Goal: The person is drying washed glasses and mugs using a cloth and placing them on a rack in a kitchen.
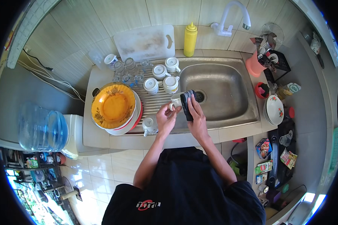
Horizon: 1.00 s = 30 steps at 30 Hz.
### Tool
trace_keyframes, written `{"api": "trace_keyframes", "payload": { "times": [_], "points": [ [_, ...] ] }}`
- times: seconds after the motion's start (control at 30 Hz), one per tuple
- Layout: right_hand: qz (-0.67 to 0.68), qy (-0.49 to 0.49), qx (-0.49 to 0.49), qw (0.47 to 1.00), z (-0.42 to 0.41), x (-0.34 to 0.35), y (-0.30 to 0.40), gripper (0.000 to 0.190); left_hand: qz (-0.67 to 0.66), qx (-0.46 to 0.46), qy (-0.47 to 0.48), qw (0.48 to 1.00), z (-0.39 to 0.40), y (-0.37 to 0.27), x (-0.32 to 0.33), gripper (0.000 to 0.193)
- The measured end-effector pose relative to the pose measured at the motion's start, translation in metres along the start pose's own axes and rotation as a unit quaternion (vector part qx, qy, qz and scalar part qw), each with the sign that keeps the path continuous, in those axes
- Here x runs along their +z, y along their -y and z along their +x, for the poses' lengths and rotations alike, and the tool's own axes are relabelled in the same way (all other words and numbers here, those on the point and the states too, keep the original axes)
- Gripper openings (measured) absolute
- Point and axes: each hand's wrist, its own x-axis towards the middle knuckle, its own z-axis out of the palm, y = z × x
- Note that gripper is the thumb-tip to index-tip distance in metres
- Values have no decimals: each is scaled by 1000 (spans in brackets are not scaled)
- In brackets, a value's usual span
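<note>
My left hand grips the handle side of a white mug above the left edge of the steel sink basin. In my right hand is a folded dark cloth, pressed against the mug's right side. Just left of my left hand, another white cup lies on the ribbed drainboard. Several white mugs stand upside down beyond my hands, beside clear glasses.
An amber glass plate tops a stack at left. A cutting board and a yellow squeeze bottle stand by the wall, left of a white faucet. At right are a pink utensil holder and stacked floral bowls.
</note>
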Motion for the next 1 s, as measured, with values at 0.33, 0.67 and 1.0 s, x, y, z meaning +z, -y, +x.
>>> {"api": "trace_keyframes", "payload": {
  "times": [0.33, 0.67, 1.0],
  "points": [
    [-17, 31, -43, 998, -8, -2, 0, 91, -35, -64, -42, 996, -13, -10, -3, 20],
    [-97, 57, -157, 981, -4, -10, -8, 85, -65, -32, -67, 995, -22, -14, -3, 21],
    [0, 54, -120, 991, 11, -6, -6, 84, -123, -60, -63, 989, -18, -25, -11, 22]
  ]
}}
